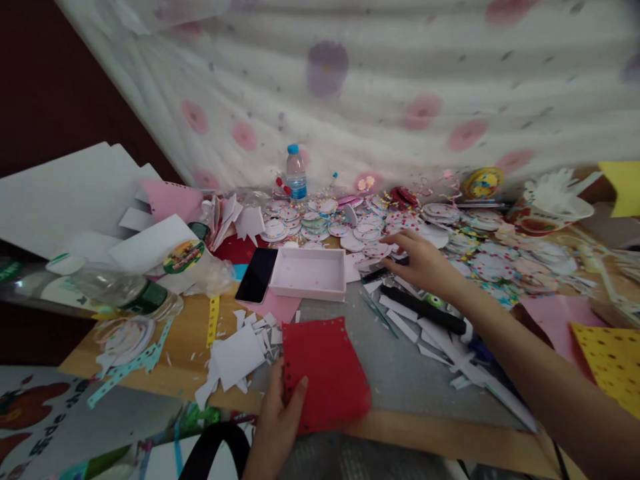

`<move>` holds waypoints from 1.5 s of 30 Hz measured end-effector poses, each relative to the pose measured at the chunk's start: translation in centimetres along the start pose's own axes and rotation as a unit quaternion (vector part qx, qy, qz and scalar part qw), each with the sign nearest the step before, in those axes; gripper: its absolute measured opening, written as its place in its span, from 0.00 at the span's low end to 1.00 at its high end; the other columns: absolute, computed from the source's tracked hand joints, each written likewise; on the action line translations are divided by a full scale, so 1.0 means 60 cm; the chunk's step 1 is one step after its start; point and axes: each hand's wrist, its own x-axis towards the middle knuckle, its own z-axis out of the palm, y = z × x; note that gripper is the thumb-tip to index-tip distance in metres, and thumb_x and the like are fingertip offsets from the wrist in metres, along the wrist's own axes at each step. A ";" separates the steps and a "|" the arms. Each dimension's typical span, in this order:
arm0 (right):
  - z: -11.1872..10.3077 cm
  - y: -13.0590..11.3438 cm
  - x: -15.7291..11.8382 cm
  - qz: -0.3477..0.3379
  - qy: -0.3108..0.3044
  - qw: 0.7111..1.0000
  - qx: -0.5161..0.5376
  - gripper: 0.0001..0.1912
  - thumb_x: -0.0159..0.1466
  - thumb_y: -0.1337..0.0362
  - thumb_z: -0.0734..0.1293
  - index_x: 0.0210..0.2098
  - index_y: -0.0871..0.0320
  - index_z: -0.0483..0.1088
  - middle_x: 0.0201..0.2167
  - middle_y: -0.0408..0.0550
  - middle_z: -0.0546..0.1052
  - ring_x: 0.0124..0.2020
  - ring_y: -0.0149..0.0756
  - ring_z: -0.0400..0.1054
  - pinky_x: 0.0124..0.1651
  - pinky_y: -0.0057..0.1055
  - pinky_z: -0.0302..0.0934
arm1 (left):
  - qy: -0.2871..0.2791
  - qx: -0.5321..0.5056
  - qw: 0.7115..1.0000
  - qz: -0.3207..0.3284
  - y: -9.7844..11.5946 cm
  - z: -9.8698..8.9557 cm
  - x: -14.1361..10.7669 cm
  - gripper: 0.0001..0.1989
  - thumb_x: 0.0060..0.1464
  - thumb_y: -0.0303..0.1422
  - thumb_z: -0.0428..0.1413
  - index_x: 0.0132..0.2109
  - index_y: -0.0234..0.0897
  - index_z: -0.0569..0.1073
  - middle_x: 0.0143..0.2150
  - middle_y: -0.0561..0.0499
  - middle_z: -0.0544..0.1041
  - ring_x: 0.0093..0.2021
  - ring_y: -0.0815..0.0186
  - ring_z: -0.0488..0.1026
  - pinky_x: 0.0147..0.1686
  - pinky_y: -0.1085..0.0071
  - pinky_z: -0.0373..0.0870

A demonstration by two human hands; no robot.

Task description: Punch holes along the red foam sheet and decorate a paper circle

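Note:
A red sheet of paper with small holes along its edges hangs over the front of the table. My left hand is closed on its left edge, thumb on top. My right hand reaches across the table, thumb and fingers apart, above paper scraps and beside a pile of decorated paper discs. Just below its fingertips lies a dark slim object, partly hidden by the hand. A long black tool rests on white paper strips under my right forearm.
A shallow white box stands mid-table beside a black phone. White paper scraps lie left of the red sheet. An upright water bottle is at the back, and another bottle lies left. Yellow paper is on the right.

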 end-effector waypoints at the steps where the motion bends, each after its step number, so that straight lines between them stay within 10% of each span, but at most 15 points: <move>1: -0.004 -0.001 -0.021 0.003 -0.001 1.000 -0.021 0.18 0.63 0.58 0.62 0.48 0.62 0.69 0.41 0.56 0.73 0.36 0.41 0.71 0.41 0.36 0.64 | -0.017 0.016 1.000 0.004 0.007 0.003 -0.002 0.29 0.53 0.47 0.54 0.57 0.34 0.65 0.59 0.39 0.70 0.61 0.55 0.65 0.60 0.60 0.61; 7: 0.008 0.015 -0.173 0.050 -0.093 0.976 -0.189 0.14 0.64 0.58 0.61 0.42 0.59 0.72 0.38 0.56 0.75 0.37 0.50 0.71 0.38 0.42 0.62 | -0.023 0.296 0.952 0.073 0.054 -0.038 -0.001 0.23 0.60 0.44 0.47 0.55 0.33 0.68 0.31 0.46 0.78 0.33 0.57 0.77 0.36 0.63 0.72; 11: 0.029 0.020 -0.200 0.073 -0.117 0.962 -0.234 0.13 0.63 0.61 0.63 0.45 0.60 0.71 0.38 0.55 0.75 0.39 0.51 0.71 0.37 0.41 0.61 | 0.004 0.413 0.883 0.221 0.083 -0.043 0.009 0.18 0.61 0.41 0.47 0.52 0.37 0.72 0.45 0.42 0.77 0.47 0.55 0.75 0.46 0.60 0.71; 17: 0.029 -0.006 -0.176 0.071 -0.136 0.946 -0.287 0.07 0.60 0.67 0.66 0.38 0.61 0.72 0.37 0.55 0.77 0.41 0.51 0.69 0.39 0.40 0.60 | -0.262 0.440 0.766 0.389 0.081 0.035 0.058 0.35 0.56 0.47 0.55 0.67 0.44 0.56 0.71 0.45 0.52 0.70 0.49 0.45 0.64 0.49 0.52; 21: 0.009 -0.026 -0.196 0.063 -0.091 0.959 -0.262 0.09 0.60 0.67 0.65 0.41 0.60 0.72 0.36 0.54 0.77 0.40 0.50 0.69 0.38 0.40 0.61 | -0.215 0.472 0.765 0.381 0.054 0.062 0.086 0.45 0.52 0.57 0.52 0.69 0.41 0.49 0.72 0.42 0.44 0.71 0.46 0.39 0.65 0.44 0.44; 25: -0.016 -0.058 -0.230 0.105 -0.024 0.994 -0.020 0.15 0.66 0.60 0.59 0.48 0.59 0.68 0.38 0.54 0.76 0.39 0.44 0.70 0.39 0.37 0.65 | -0.143 0.493 0.771 0.377 0.037 0.074 0.085 0.43 0.55 0.59 0.46 0.70 0.41 0.47 0.72 0.43 0.43 0.70 0.44 0.40 0.65 0.43 0.43; 29: -0.018 -0.101 -0.248 0.291 -0.041 0.922 0.251 0.21 0.68 0.52 0.55 0.49 0.59 0.66 0.22 0.44 0.72 0.22 0.34 0.67 0.23 0.27 0.62 | -0.049 0.513 0.784 0.347 0.035 0.093 0.082 0.40 0.58 0.55 0.46 0.69 0.37 0.49 0.71 0.40 0.47 0.69 0.42 0.45 0.63 0.42 0.46; 33: -0.003 -0.133 -0.256 0.310 -0.083 0.880 0.350 0.22 0.63 0.50 0.61 0.50 0.58 0.66 0.29 0.47 0.76 0.25 0.33 0.69 0.27 0.27 0.66 | -0.032 0.516 0.783 0.346 0.039 0.100 0.084 0.40 0.58 0.53 0.47 0.69 0.34 0.50 0.71 0.37 0.49 0.68 0.43 0.48 0.62 0.44 0.50; 45: 0.054 -0.155 -0.264 0.198 -0.041 0.976 0.087 0.22 0.67 0.48 0.56 0.45 0.57 0.71 0.24 0.48 0.80 0.15 0.36 0.70 0.18 0.29 0.63 | -0.164 0.496 0.767 0.372 0.043 0.041 0.093 0.44 0.55 0.54 0.50 0.70 0.32 0.46 0.72 0.42 0.46 0.70 0.53 0.45 0.65 0.54 0.48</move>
